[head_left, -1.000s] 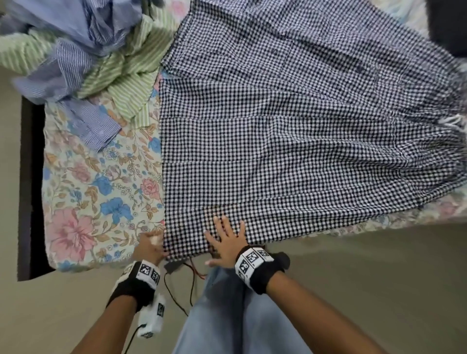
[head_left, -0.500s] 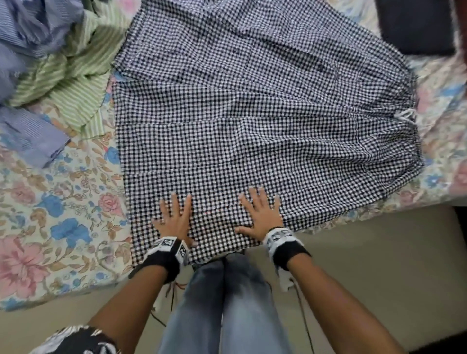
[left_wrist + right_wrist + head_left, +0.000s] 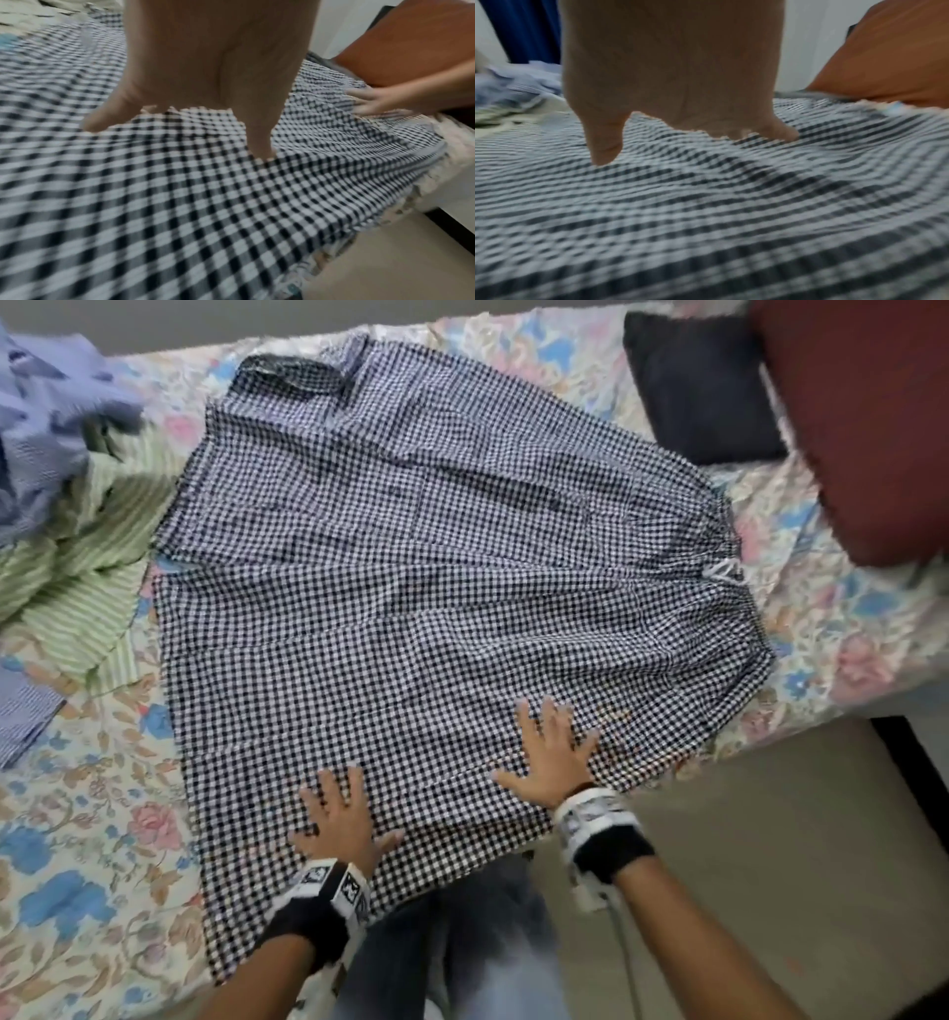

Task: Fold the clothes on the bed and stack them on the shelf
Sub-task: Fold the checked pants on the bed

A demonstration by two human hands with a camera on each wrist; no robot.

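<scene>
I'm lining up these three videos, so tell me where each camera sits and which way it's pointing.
Head: worn on the head, facing down at the bed and checked garment; both forearms, left hand, right hand and jeans show.
Left wrist: along the left hand, low over the checked garment, toward the orange pillow; the right hand shows too.
Right wrist: along the right hand, across the garment toward the clothes pile.
Both wrist views share the garment and pillow.

I see the skirt (image 3: 411,588) spread flat across the bed (image 3: 87,819), my left hand (image 3: 341,819) and right hand (image 3: 552,752) on its near edge. A heap of shirts (image 3: 77,516) lies left; two pillows (image 3: 703,387) sit behind right.
</scene>
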